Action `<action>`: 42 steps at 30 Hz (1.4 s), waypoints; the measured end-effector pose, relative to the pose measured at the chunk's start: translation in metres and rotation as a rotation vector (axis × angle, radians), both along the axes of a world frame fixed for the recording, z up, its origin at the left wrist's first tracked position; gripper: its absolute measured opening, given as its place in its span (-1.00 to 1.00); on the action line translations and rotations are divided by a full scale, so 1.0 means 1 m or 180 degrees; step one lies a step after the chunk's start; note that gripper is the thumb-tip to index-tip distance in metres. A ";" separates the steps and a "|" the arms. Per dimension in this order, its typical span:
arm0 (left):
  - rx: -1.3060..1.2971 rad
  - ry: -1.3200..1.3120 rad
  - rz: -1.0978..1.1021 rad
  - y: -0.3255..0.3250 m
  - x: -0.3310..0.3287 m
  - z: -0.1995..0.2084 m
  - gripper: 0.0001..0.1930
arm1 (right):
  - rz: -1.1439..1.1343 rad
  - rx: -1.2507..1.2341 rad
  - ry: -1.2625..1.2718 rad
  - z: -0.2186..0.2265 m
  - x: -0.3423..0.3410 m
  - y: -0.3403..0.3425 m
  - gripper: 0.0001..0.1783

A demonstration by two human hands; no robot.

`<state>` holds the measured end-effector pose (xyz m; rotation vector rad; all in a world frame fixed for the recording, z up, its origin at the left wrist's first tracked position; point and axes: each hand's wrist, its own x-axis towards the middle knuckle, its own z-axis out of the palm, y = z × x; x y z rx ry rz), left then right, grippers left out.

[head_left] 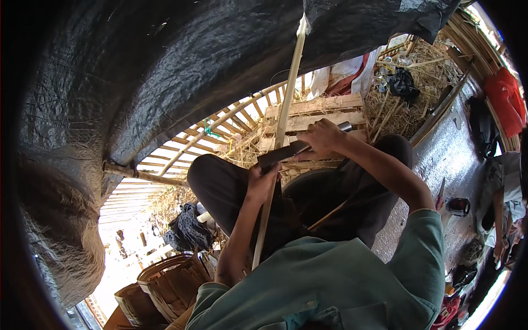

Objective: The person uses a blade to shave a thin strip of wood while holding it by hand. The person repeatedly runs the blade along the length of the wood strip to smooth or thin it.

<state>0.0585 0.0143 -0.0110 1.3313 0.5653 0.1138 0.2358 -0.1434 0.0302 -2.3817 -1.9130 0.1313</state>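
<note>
A long, pale bamboo strip (287, 99) runs from the dark sheet overhead down past my lap to my left side. My left hand (263, 180) is closed around the strip, just below a broad, dark blade. That blade belongs to a large knife (281, 154), which lies across the strip. My right hand (320, 136) is wrapped around the knife's handle, and a shiny metal end sticks out beyond the fingers. Whether the edge has bitten into the strip, I cannot tell. Beneath both hands are my dark-trousered legs (217, 179), bent and spread apart.
Black plastic sheeting (181, 71) hangs low on the left and overhead. A slatted bamboo fence (220, 124) and wooden planks (319, 104) lie ahead. Woven baskets (168, 283) stand at lower left. Straw litter (410, 107) spreads at upper right. Another person (499, 220) sits at far right.
</note>
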 end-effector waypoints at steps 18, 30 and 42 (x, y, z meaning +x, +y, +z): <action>-0.0812 0.0236 -0.0477 -0.001 0.002 -0.006 -0.81 | -0.0421 0.0487 -0.0017 -0.022 0.000 -0.007 -0.32; 0.0145 0.0143 -0.0757 -0.010 -0.001 -0.007 -0.77 | -0.1590 0.1477 0.0405 -0.034 0.041 0.005 -0.50; 0.3039 0.0188 -0.0362 -0.029 -0.001 -0.010 -0.87 | -0.0912 0.1075 0.0282 -0.025 0.012 0.010 -0.46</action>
